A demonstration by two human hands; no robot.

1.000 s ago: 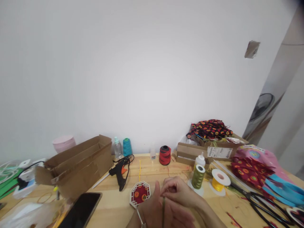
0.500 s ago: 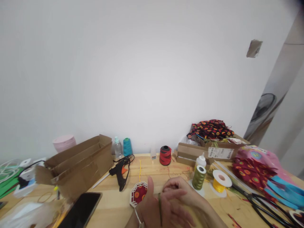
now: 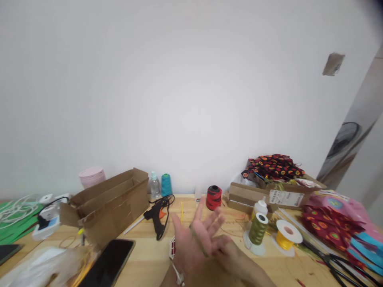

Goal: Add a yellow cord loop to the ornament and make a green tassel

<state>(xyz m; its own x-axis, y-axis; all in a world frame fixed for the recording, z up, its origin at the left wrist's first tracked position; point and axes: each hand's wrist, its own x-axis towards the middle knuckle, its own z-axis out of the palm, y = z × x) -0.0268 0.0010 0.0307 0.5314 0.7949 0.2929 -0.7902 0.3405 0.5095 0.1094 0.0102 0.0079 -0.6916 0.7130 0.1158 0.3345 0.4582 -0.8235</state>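
My left hand is held palm toward me, its fingers stretched out and spread. Olive green thread lies around it, crossing the palm at a slant. Close against its outer edge is my right hand, fingers closed in a pinch at the end of that thread; the fingertips are blurred. Behind the left hand, mostly hidden, an octagonal white-framed piece with red patterned fabric lies on the table, and a yellow cord stretches beyond it. An olive green thread spool stands to the right.
A black glue gun, a phone and a long cardboard box are at left. Red thread stands at the back. Rightward are a glue bottle, a yellow cord spool, scissors and fabric.
My left hand has turned its fingers upward and spread them; my right hand has moved from behind it to its outer edge. The view has shifted slightly left.
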